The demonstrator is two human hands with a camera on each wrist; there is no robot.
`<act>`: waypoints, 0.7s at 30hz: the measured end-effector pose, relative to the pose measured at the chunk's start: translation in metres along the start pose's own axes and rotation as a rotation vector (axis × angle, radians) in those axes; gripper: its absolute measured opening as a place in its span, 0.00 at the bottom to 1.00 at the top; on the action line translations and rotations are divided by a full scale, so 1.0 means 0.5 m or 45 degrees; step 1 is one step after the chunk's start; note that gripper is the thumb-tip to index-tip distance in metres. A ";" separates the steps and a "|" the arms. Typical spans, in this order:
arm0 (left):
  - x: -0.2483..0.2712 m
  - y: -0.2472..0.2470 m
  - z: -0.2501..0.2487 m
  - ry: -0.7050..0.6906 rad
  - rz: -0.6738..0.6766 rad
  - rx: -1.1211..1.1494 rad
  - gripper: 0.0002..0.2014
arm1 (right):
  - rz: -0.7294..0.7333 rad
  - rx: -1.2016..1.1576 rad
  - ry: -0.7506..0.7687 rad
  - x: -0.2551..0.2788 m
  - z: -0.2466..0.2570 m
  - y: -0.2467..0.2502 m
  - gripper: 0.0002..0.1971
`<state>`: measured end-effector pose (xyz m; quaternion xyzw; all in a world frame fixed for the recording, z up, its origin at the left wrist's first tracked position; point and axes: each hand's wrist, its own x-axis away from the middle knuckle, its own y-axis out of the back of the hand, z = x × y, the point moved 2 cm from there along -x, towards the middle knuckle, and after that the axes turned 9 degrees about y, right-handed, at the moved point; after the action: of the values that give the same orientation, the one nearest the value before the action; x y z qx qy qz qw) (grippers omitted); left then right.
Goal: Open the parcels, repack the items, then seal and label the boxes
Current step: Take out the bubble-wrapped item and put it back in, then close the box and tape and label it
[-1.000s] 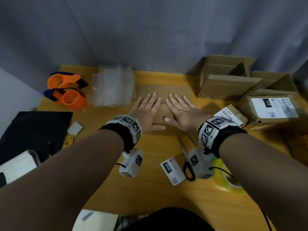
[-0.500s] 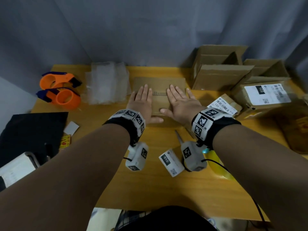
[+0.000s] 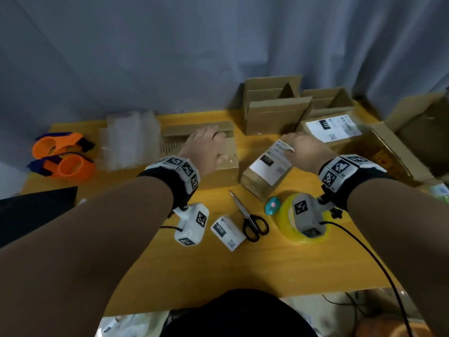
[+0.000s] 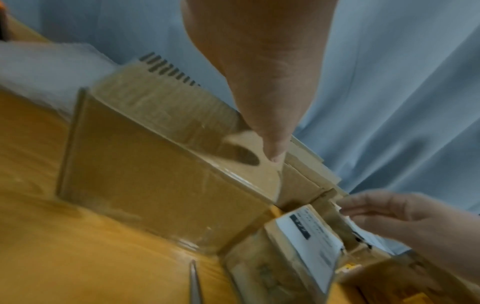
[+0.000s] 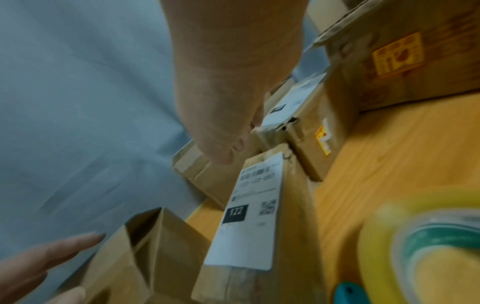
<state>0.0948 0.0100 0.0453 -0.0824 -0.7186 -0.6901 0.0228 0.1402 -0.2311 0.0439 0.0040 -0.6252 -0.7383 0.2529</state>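
Cardboard under my left hand (image 3: pixel 205 147): the head view shows its flat fingers on the box (image 3: pixel 226 154), my right hand (image 3: pixel 305 152) over the parcel (image 3: pixel 266 171). Left wrist: thumb (image 4: pixel 270 131) pressing the box's taped top. Right wrist: fingers relaxed above the parcel's label (image 5: pixel 249 216), gripping nothing.

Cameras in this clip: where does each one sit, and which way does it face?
Head: worn high, looks down at the table; both forearms show.
Left wrist: looks along the left hand to the taped box.
Right wrist: looks along the right hand.
All three share the parcel labelled 122.
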 end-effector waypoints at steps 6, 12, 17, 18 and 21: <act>0.005 -0.024 -0.113 -0.222 -0.046 0.133 0.24 | 0.200 0.015 -0.102 0.070 -0.050 -0.068 0.18; 0.013 -0.070 -0.162 -0.278 0.032 0.167 0.21 | 0.356 -0.101 -0.408 0.127 -0.109 -0.210 0.26; 0.016 -0.071 -0.146 -0.258 0.073 0.219 0.17 | 0.190 -0.103 -0.503 0.130 -0.133 -0.242 0.24; 0.017 -0.068 -0.143 -0.254 0.076 0.234 0.17 | 0.196 -0.096 -0.483 0.130 -0.132 -0.237 0.23; 0.013 -0.051 -0.132 -0.237 0.068 0.286 0.19 | 0.273 -0.102 -0.261 0.125 -0.118 -0.196 0.19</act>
<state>0.0794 -0.0562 0.0240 -0.1621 -0.7879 -0.5938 -0.0163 0.0687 -0.3004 -0.0401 -0.1483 -0.6146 -0.7279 0.2653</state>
